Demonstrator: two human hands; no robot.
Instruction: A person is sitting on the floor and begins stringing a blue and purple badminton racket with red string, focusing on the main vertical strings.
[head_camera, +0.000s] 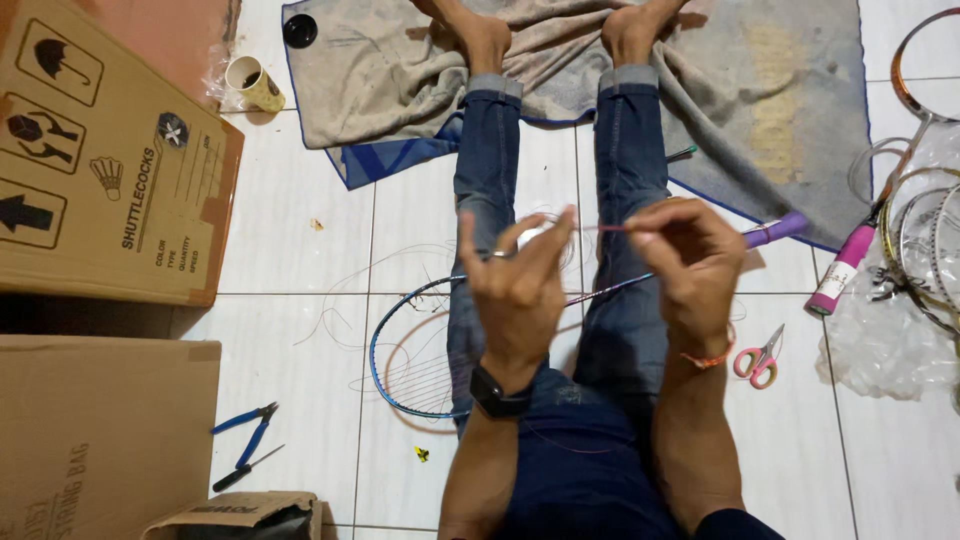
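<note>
A blue-framed badminton racket (385, 330) lies across my jeans-clad legs, its partly strung head to the left and its purple handle (778, 229) to the right. My left hand (515, 280), with a ring and a black wristwatch, is raised above the racket with fingers pinching a thin string. My right hand (690, 265), an orange band at the wrist, pinches the same thin string (610, 229), which runs taut between both hands. Loose string loops lie on the white tiled floor around the racket head.
Cardboard boxes (110, 150) stand at the left. Blue pliers (250, 425) and an awl (245, 468) lie near them. Pink-handled scissors (760, 358) rest at the right, beside more rackets (900, 220) in plastic. A paper cup (255, 83) and grey towel (760, 90) lie ahead.
</note>
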